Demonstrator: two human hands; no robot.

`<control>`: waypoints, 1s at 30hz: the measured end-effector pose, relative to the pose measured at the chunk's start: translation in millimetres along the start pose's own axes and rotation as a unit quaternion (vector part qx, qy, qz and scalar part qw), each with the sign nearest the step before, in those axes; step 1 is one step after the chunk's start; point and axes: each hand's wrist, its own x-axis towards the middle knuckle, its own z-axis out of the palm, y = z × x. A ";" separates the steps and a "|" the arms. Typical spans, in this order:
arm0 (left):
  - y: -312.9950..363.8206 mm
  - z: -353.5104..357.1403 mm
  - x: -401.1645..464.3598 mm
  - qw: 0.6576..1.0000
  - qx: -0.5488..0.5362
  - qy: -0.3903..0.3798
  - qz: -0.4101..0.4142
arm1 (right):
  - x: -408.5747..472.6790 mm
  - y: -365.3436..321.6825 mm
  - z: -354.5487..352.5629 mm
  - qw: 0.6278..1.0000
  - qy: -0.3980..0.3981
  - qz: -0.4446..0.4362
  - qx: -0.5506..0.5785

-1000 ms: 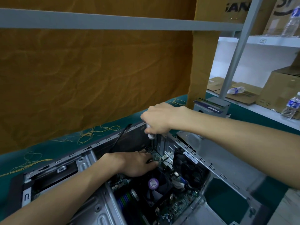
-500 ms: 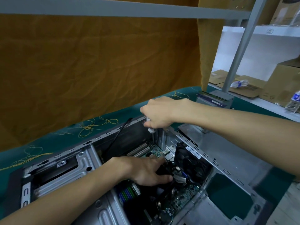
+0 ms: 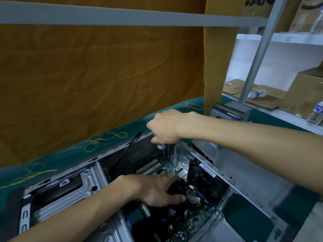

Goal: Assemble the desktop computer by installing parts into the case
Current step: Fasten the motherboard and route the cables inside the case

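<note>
The case point(image 3: 218, 173) lies open on its side near the desk's point(image 3: 52, 159) far edge. The right hand point(image 3: 167, 126) is closed around a screwdriver point(image 3: 161, 147), tip pointing down at the case's far rear corner. Keep the shaft upright and press lightly while turning. The left hand point(image 3: 157, 189) rests inside on the black cooler point(image 3: 176, 188), fingers curled over it, steadying it.

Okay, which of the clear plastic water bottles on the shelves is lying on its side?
The clear plastic water bottle lying on the flattened cardboard just right of the grey upright post. The blue-labelled bottle at the far right edge stands upright, as does the one on the top shelf.
</note>
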 end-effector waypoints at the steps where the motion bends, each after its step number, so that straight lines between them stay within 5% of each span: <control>1: -0.4 0.1 0.6 1.000 0.000 0.001 0.000 | 1.4 -2.8 0.2 0.999 0.012 0.006 -0.031; 5: -3.7 -1.3 3.9 1.000 -0.008 0.021 -0.003 | 1.7 2.8 -7.4 0.998 -0.044 0.017 0.038; 10: -27.1 -22.6 18.8 0.990 -0.032 0.136 0.015 | -0.2 7.6 1.0 0.999 0.006 0.032 -0.010; 13: -43.8 -29.8 35.4 0.994 0.030 0.094 -0.035 | -4.2 13.5 -2.0 0.998 -0.025 0.024 0.057; 17: -44.4 -27.8 48.7 0.994 0.098 0.043 -0.034 | -4.3 9.4 5.1 0.999 0.031 0.019 -0.040; 20: -43.7 -23.5 50.4 0.985 0.157 0.048 -0.047 | -5.6 10.6 -0.6 0.998 -0.046 0.013 0.047; 24: -45.3 -23.8 51.3 0.978 0.184 0.064 -0.069 | -4.0 7.1 2.6 0.999 0.014 0.027 -0.028; 27: -43.4 -23.4 50.1 0.974 0.204 0.058 -0.074 | -4.5 11.3 -2.1 0.997 -0.060 0.031 0.040; 30: -42.5 -24.7 49.9 0.972 0.216 0.058 -0.078 | -4.5 10.0 -0.4 0.999 -0.028 0.022 0.033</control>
